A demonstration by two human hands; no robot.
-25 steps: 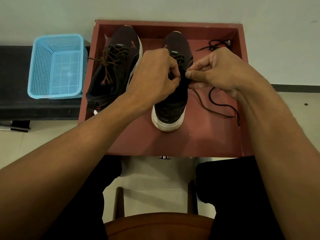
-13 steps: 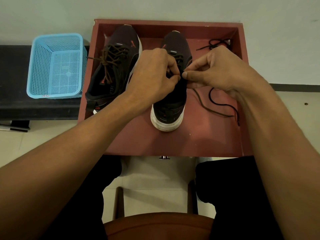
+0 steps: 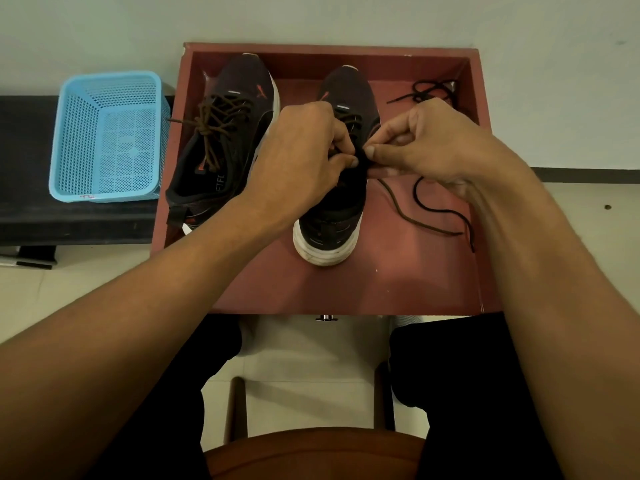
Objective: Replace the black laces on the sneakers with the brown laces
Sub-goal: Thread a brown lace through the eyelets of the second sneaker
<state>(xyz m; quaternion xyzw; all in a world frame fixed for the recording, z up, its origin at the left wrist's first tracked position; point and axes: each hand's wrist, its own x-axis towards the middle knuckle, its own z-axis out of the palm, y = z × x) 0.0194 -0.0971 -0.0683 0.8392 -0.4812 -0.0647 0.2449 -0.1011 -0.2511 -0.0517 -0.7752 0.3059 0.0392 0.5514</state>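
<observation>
Hands have barely shifted; the right hand (image 3: 440, 140) sits slightly nearer the left hand (image 3: 304, 150). A blue basket (image 3: 107, 140) stands beside a red tray (image 3: 381, 292). On the tray, the left sneaker (image 3: 242, 81) wears a tied brown lace (image 3: 211, 133). Each hand's grip pinches the loose brown lace (image 3: 398, 206) over the right sneaker (image 3: 329, 216). Black laces (image 3: 446, 211) lie to the right.

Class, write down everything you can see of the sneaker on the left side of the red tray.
The left sneaker has a dark, knit-looking upper, a white sole, an orange logo near the toe and a brown lace threaded and tied. It lies in the red tray, toe towards the wall, tilted leftwards.
</observation>
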